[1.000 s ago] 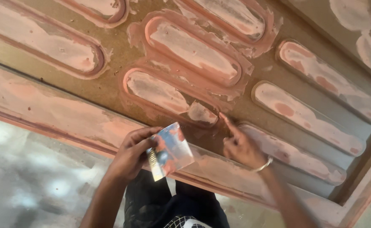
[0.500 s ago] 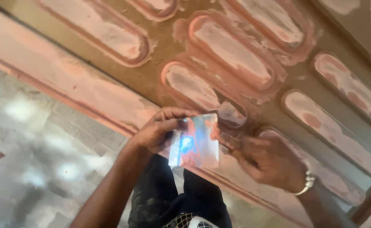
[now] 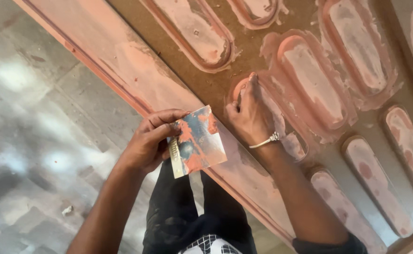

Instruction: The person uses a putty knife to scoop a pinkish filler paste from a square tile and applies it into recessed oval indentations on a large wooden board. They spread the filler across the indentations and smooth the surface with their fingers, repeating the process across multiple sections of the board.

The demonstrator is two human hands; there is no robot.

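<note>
- I see the left hand (image 3: pixel 147 143) pinching a small square card smeared with pink putty (image 3: pixel 197 141), fingers closed along its left edge, held just over the near rail of the brown wooden door panel with oval mouldings (image 3: pixel 122 61)
- I see the right hand (image 3: pixel 251 113) pressed flat on a putty-coated oval moulding (image 3: pixel 312 77), fingers together and extended, gripping nothing
- A silver bracelet (image 3: pixel 265 140) sits on the right wrist
- Grey concrete floor (image 3: pixel 32 117) lies to the left

Carved door panel (image 3: pixel 244 70) on tiled floor (image 3: pixel 37 122)
</note>
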